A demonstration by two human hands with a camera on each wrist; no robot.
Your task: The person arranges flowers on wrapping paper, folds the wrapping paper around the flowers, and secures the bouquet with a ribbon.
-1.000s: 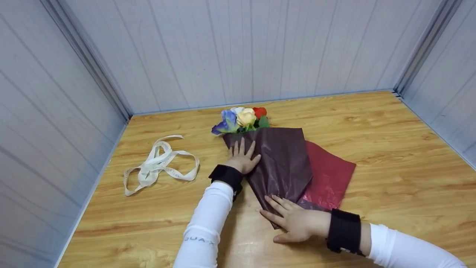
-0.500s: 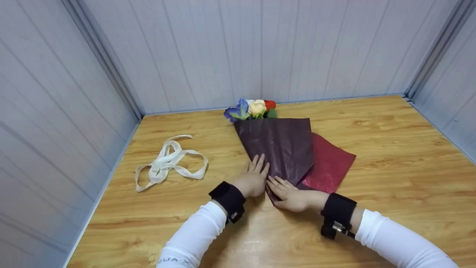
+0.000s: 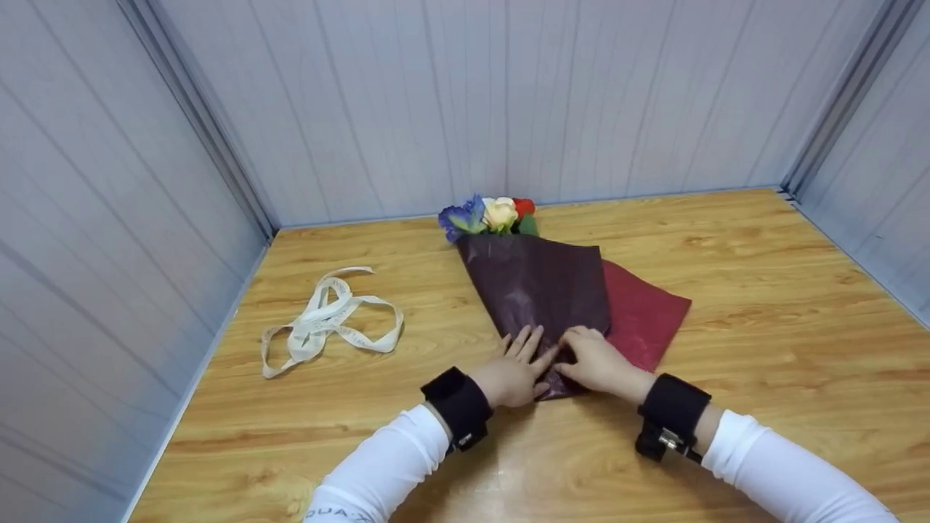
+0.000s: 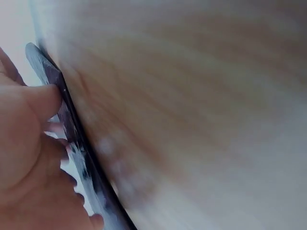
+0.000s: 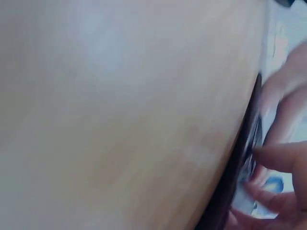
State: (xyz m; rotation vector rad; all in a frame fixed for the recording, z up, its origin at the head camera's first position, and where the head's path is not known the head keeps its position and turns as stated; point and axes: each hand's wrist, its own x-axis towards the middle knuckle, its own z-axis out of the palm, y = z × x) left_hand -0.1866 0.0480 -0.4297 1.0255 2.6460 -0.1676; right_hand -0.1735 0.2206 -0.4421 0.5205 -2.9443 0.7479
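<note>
L hand (image 3: 510, 376) splayed on shiny dk tapered wrap (image 3: 545, 290) | R hand (image 3: 599, 361) — curled, grip unclear

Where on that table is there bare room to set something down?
The widest bare patch of table lies right of the red paper, reaching toward the right wall. A narrower one separates the white ribbon from the dark wrapping paper. It's crowded at that paper's lower end, where the left hand and right hand are close together.

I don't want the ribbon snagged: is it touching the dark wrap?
Apart. The head view shows a strip of bare table between the ribbon and the near edge of the dark wrap.
</note>
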